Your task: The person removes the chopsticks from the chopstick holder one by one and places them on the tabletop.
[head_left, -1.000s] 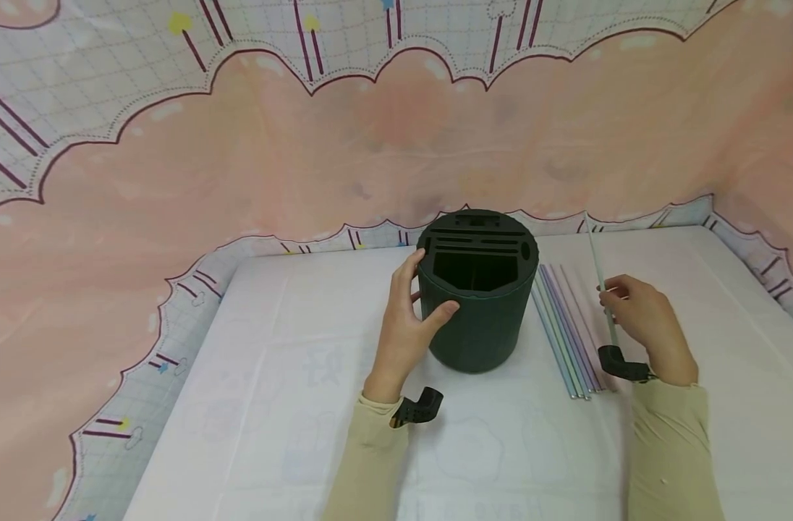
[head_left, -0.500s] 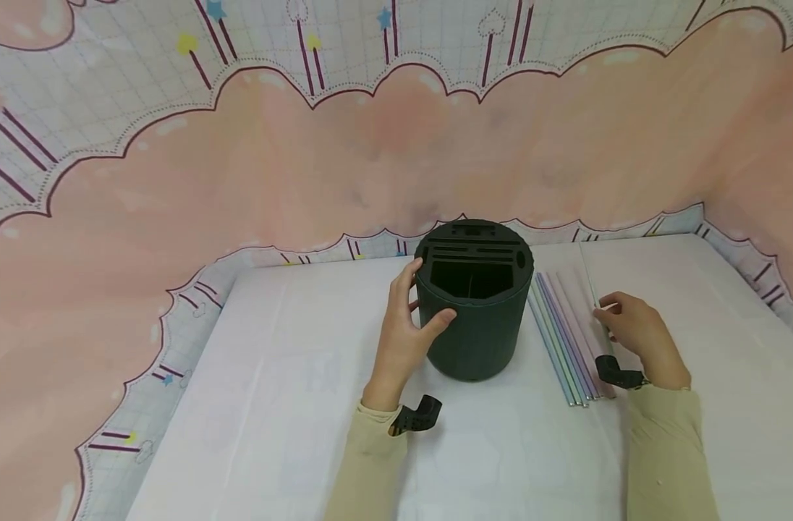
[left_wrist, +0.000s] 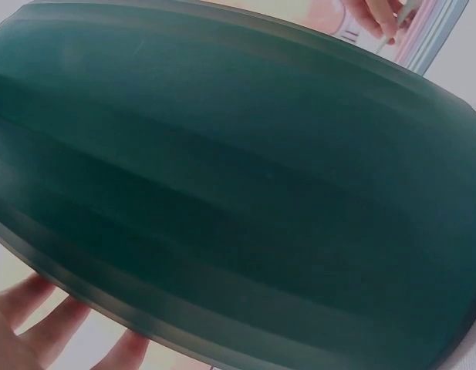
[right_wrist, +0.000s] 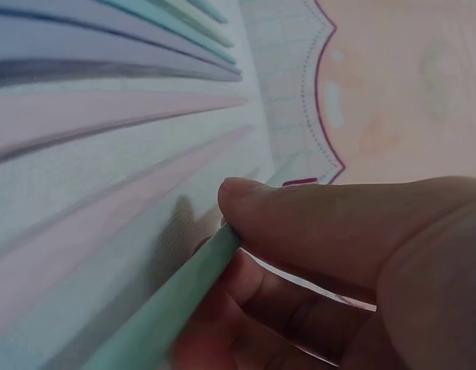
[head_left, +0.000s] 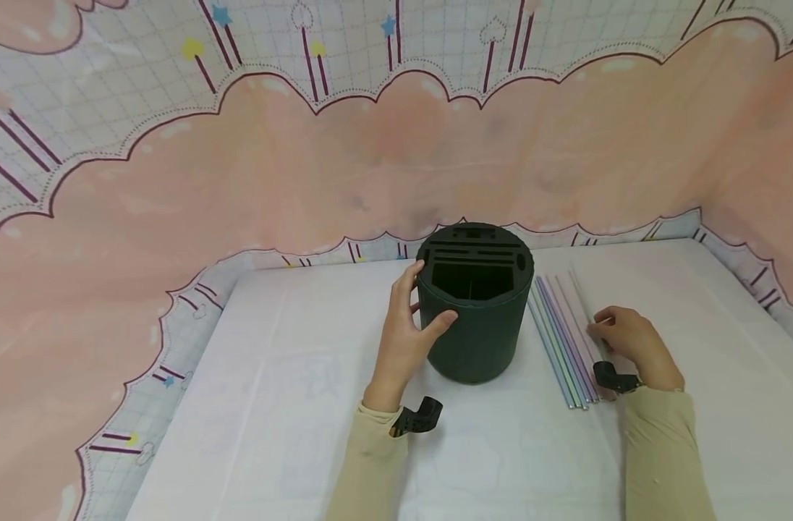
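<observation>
My left hand grips a dark green cylindrical pen holder by its near left side, thumb on the front wall and fingers at the rim. The holder stands upright; its top has a large opening, long slots and small holes. In the left wrist view, the holder's green wall fills most of the frame. To the right, my right hand pinches a thin pale green stick between thumb and fingers, low over the table beside a row of pastel sticks. The far end of the held stick points away from me.
The row of blue, green, purple and pink sticks lies side by side on the white tabletop, right of the holder. A printed peach cloth hangs behind the table. Each wrist carries a black camera mount.
My right hand has lowered the pale green stick toward the table and moved slightly left, closer to the row. The left hand keeps its grip on the holder. The head view has tilted slightly.
</observation>
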`<action>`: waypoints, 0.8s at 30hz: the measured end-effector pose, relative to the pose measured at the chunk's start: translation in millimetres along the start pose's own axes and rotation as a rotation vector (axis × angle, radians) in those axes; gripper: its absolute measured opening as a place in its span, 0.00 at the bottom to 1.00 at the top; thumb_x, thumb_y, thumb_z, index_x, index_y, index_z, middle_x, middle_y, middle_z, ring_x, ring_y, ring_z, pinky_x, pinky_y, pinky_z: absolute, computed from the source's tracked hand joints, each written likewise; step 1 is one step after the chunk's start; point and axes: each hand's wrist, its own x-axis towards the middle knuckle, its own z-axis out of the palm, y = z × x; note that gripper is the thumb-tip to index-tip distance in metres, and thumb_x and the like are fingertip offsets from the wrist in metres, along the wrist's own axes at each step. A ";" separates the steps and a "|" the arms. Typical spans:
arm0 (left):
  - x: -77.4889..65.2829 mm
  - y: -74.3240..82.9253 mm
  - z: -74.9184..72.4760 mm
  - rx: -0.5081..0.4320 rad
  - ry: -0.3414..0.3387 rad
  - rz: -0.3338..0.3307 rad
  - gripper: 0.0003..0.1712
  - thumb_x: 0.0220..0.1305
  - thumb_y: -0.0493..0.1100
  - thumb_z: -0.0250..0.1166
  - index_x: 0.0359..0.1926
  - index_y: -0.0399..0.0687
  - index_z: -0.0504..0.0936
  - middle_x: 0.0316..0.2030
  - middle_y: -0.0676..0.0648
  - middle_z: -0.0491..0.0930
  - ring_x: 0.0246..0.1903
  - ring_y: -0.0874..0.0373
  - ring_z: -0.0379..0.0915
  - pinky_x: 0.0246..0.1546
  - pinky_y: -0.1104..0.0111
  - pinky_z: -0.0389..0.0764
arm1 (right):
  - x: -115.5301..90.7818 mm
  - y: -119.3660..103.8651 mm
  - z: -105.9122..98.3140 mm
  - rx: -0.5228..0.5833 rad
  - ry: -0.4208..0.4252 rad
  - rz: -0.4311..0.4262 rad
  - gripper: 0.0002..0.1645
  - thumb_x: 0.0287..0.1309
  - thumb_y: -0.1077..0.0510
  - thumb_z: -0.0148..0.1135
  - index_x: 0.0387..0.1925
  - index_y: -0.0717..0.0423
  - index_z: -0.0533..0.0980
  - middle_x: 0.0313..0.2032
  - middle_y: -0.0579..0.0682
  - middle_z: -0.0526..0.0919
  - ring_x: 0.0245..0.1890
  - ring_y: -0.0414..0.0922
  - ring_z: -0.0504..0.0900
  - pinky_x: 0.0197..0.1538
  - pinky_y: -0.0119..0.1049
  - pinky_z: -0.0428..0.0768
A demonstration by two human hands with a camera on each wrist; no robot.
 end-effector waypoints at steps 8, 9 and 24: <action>2.0 -1.2 0.1 0.003 0.003 0.017 0.44 0.49 0.66 0.60 0.65 0.76 0.48 0.64 0.62 0.50 0.61 0.61 0.51 0.54 0.55 0.66 | 2.2 -0.2 4.4 -0.015 0.033 0.002 0.23 0.56 0.53 0.55 0.46 0.69 0.70 0.37 0.62 0.76 0.26 0.44 0.75 0.32 0.38 0.71; 1.9 -1.4 0.2 0.002 0.001 0.021 0.44 0.49 0.66 0.60 0.65 0.76 0.48 0.64 0.61 0.50 0.61 0.61 0.51 0.54 0.54 0.66 | 1.9 0.0 4.9 -0.014 0.031 0.007 0.23 0.56 0.53 0.55 0.45 0.69 0.70 0.37 0.62 0.76 0.26 0.44 0.75 0.31 0.37 0.71; 3.0 -3.2 0.0 0.017 -0.006 0.011 0.45 0.49 0.66 0.60 0.65 0.78 0.46 0.64 0.64 0.49 0.62 0.63 0.49 0.55 0.54 0.65 | -5.6 -10.8 -13.5 0.036 -0.047 0.016 0.32 0.63 0.46 0.44 0.53 0.71 0.61 0.40 0.66 0.74 0.31 0.48 0.77 0.32 0.38 0.79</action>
